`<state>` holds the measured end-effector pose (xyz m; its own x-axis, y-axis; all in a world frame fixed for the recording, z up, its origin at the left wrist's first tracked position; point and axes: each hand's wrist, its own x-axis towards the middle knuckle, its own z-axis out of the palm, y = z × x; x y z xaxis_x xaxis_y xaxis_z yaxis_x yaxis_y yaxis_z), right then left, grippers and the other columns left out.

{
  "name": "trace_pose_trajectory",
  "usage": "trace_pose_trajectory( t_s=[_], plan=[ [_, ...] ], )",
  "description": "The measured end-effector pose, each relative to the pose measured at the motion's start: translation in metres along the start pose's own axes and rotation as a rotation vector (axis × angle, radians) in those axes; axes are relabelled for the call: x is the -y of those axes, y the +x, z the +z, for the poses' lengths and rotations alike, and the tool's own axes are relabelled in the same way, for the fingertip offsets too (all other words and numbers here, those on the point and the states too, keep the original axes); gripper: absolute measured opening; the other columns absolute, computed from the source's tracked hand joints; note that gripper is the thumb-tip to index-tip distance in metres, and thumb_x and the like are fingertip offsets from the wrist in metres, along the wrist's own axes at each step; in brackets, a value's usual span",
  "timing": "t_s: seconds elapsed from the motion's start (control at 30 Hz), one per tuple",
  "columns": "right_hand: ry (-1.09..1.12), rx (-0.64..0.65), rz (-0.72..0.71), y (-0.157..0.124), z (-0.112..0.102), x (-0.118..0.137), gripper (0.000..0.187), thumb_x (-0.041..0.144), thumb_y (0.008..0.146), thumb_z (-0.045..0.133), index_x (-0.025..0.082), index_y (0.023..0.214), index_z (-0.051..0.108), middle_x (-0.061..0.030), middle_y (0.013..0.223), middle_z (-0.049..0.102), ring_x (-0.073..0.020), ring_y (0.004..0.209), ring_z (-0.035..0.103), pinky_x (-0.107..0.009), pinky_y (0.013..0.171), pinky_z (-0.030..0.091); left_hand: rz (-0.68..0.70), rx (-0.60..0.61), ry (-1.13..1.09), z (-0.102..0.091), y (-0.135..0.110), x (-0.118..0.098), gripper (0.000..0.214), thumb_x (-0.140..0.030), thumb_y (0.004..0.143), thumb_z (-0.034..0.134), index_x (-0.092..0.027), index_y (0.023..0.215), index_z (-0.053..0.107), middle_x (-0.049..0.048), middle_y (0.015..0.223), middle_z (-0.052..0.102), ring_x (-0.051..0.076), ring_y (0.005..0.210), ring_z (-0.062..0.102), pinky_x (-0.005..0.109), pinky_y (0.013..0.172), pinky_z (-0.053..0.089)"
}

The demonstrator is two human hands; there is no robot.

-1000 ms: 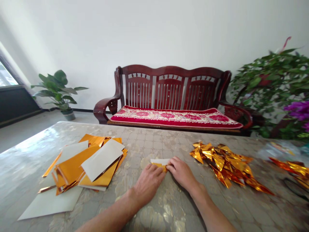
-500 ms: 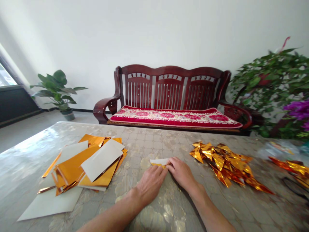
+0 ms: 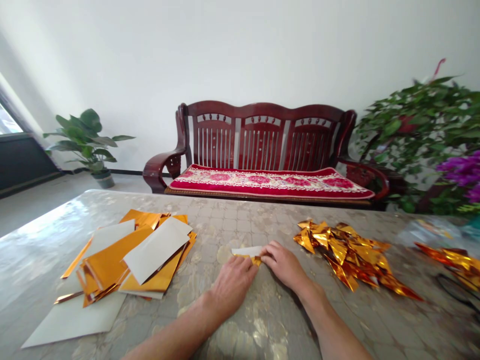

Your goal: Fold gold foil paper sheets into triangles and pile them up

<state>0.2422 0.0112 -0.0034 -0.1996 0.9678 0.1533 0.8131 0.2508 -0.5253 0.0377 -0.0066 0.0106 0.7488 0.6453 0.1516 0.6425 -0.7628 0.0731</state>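
Observation:
A small gold-and-white foil paper [image 3: 248, 252] lies on the marbled table [image 3: 240, 325] in front of me, partly folded. My left hand [image 3: 233, 284] rests on its near left edge with fingers curled down onto it. My right hand [image 3: 285, 265] presses its right end, fingertips pinched on the fold. To the left lies a loose stack of flat gold and white sheets [image 3: 127, 260]. To the right sits a heap of folded gold foil pieces [image 3: 352, 257].
A dark red wooden bench [image 3: 262, 155] with a red floral cushion stands behind the table. A potted plant [image 3: 87, 142] is at the far left, leafy plants with purple flowers [image 3: 431, 135] at the right. More gold foil [image 3: 455, 262] lies near the table's right edge.
Both hands stay on the small foil paper with only slight finger shifts. The view has drifted a little to the right.

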Motion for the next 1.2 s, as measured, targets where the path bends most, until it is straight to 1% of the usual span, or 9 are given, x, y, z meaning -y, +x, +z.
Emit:
trace_pose_trajectory(
  t_s=[0.13, 0.27, 0.33, 0.53, 0.8, 0.9, 1.0, 1.13, 1.2],
  plan=[
    [-0.043, -0.001, 0.007, 0.001, -0.001, 0.0, 0.014, 0.028, 0.091, 0.053, 0.025, 0.087, 0.066, 0.0007, 0.095, 0.061, -0.0149, 0.089, 0.061, -0.024, 0.072, 0.039, 0.012, 0.0, -0.013, -0.001, 0.0, 0.002, 0.021, -0.011, 0.093, 0.045, -0.019, 0.109, 0.056, 0.005, 0.103, 0.061, 0.022, 0.097, 0.056, 0.035, 0.087, 0.047],
    [-0.084, 0.002, 0.017, 0.002, 0.0, 0.002, 0.015, 0.028, 0.092, 0.051, 0.025, 0.088, 0.066, 0.0014, 0.097, 0.061, -0.0141, 0.089, 0.062, -0.024, 0.071, 0.038, 0.006, 0.005, -0.022, -0.001, 0.001, 0.001, 0.042, -0.005, 0.089, 0.042, -0.019, 0.128, 0.047, 0.0059, 0.108, 0.06, 0.022, 0.1, 0.055, 0.035, 0.089, 0.047],
    [-0.102, 0.006, 0.02, 0.003, 0.0, 0.003, 0.015, 0.028, 0.092, 0.052, 0.025, 0.088, 0.066, 0.0017, 0.097, 0.061, -0.0139, 0.088, 0.062, -0.024, 0.069, 0.037, -0.007, 0.018, 0.0, -0.001, 0.002, -0.001, 0.045, -0.005, 0.089, 0.04, -0.018, 0.132, 0.045, 0.0072, 0.109, 0.059, 0.023, 0.099, 0.055, 0.036, 0.087, 0.048],
    [-0.142, 0.007, 0.033, 0.005, 0.0, 0.006, 0.012, 0.03, 0.091, 0.055, 0.026, 0.086, 0.066, 0.002, 0.095, 0.062, -0.0137, 0.086, 0.061, -0.024, 0.065, 0.034, -0.03, 0.045, 0.011, 0.0, 0.004, -0.005, 0.034, -0.005, 0.088, 0.041, -0.016, 0.119, 0.052, 0.008, 0.107, 0.059, 0.024, 0.099, 0.054, 0.036, 0.085, 0.051],
    [-0.032, -0.066, 0.12, 0.006, 0.005, 0.005, 0.012, 0.033, 0.088, 0.058, 0.025, 0.093, 0.066, 0.0016, 0.09, 0.069, -0.0157, 0.081, 0.063, -0.025, 0.065, 0.036, 0.005, 0.009, 0.051, 0.0, 0.003, -0.005, 0.032, -0.007, 0.09, 0.043, -0.016, 0.12, 0.052, 0.0095, 0.12, 0.057, 0.024, 0.101, 0.055, 0.037, 0.085, 0.051],
    [0.05, -0.09, 0.123, 0.005, 0.004, -0.003, 0.015, 0.028, 0.086, 0.056, 0.024, 0.095, 0.067, 0.0004, 0.093, 0.07, -0.0167, 0.085, 0.063, -0.026, 0.072, 0.04, 0.007, 0.005, 0.08, 0.003, 0.004, -0.006, 0.028, -0.009, 0.092, 0.045, -0.015, 0.117, 0.054, 0.0097, 0.118, 0.059, 0.024, 0.103, 0.055, 0.037, 0.087, 0.051],
    [0.072, -0.13, 0.108, 0.004, 0.002, -0.01, 0.016, 0.023, 0.083, 0.054, 0.023, 0.09, 0.068, -0.0013, 0.095, 0.07, -0.0176, 0.09, 0.063, -0.027, 0.079, 0.043, 0.0, -0.006, 0.091, 0.006, 0.005, -0.007, 0.025, -0.009, 0.092, 0.046, -0.016, 0.114, 0.055, 0.0097, 0.115, 0.06, 0.024, 0.104, 0.055, 0.036, 0.087, 0.05],
    [0.056, -0.143, 0.084, 0.001, 0.001, -0.009, 0.016, 0.023, 0.083, 0.055, 0.023, 0.082, 0.071, -0.0018, 0.09, 0.069, -0.018, 0.087, 0.063, -0.027, 0.077, 0.044, -0.005, 0.009, 0.13, 0.007, 0.004, -0.009, 0.02, -0.009, 0.092, 0.047, -0.015, 0.108, 0.057, 0.0097, 0.107, 0.061, 0.024, 0.099, 0.055, 0.035, 0.083, 0.049],
    [0.063, -0.137, 0.06, -0.001, 0.001, -0.008, 0.018, 0.022, 0.084, 0.055, 0.024, 0.082, 0.073, -0.0018, 0.09, 0.069, -0.0177, 0.087, 0.063, -0.027, 0.077, 0.045, -0.007, 0.016, 0.154, 0.007, 0.004, -0.01, 0.018, -0.009, 0.091, 0.048, -0.015, 0.106, 0.057, 0.0097, 0.105, 0.061, 0.024, 0.097, 0.055, 0.035, 0.08, 0.048]
  ],
)
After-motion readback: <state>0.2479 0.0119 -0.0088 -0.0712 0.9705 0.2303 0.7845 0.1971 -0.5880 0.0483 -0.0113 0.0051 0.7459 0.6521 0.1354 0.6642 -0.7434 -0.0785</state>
